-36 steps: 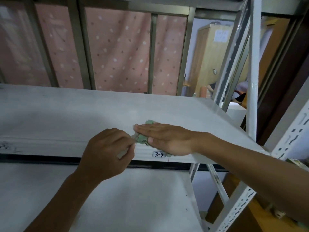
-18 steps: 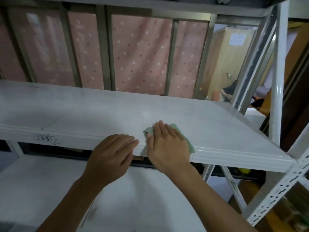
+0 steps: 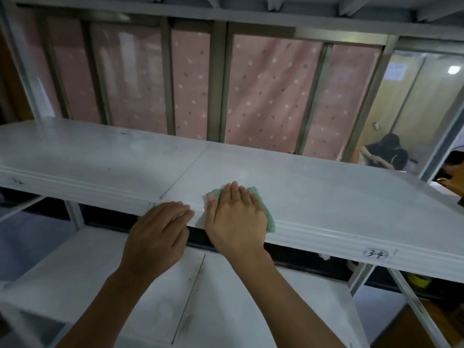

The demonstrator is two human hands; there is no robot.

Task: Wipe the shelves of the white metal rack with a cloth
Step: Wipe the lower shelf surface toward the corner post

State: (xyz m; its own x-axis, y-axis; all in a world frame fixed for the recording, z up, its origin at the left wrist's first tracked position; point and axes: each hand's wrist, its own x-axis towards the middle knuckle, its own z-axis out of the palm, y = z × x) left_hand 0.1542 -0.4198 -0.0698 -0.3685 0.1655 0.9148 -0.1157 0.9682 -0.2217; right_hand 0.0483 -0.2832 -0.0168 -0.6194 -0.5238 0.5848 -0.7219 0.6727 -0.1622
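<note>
A white metal shelf (image 3: 313,187) runs across the middle of the view. A small green cloth (image 3: 267,214) lies at its front edge, mostly covered by my right hand (image 3: 236,217). That hand presses flat on the cloth with straight fingers pointing away from me. My left hand (image 3: 158,234) rests on the shelf's front lip just left of the cloth, fingers bent over the edge and holding nothing. A lower white shelf (image 3: 221,310) lies beneath my forearms.
A label reading 3-4 (image 3: 375,253) is stuck on the front lip at the right. Behind the rack hang pink dotted curtains (image 3: 271,96) in a metal frame. People (image 3: 389,156) sit at the far right. White slotted uprights (image 3: 416,305) stand at the lower right.
My right hand has turned from lying sideways to pointing forward and has slid the cloth leftward along the front edge, away from the 3-4 label. My left hand has stayed beside it on the lip.
</note>
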